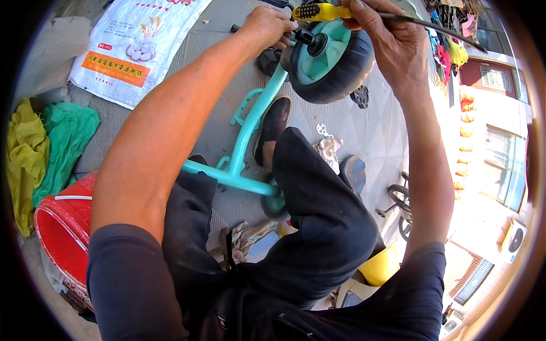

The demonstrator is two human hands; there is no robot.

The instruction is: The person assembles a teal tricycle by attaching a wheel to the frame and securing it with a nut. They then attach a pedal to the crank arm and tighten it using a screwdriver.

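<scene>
My right hand (392, 42) is closed round the shaft of a long screwdriver (322, 12), just beside its yellow and black handle. The handle points left, and the metal shaft runs out to the right. My left hand (268, 25) has its fingers curled in near the handle's end; what they grip is hidden. Below both hands is a wheel (333, 79) with a black tyre and teal hub, a black crank at its centre. A black pedal (359, 96) shows beyond the tyre. The teal tricycle frame (247, 136) extends down between my legs, with a rear wheel (276, 203) partly behind my knee.
At left, a white printed sack (122, 57), green (68, 139) and yellow (27, 159) bags and a red bucket (62, 227) lie about. A flat metal spanner (322, 130) and a crumpled rag (330, 150) are on the paving. A small wheeled vehicle (400, 196) stands right.
</scene>
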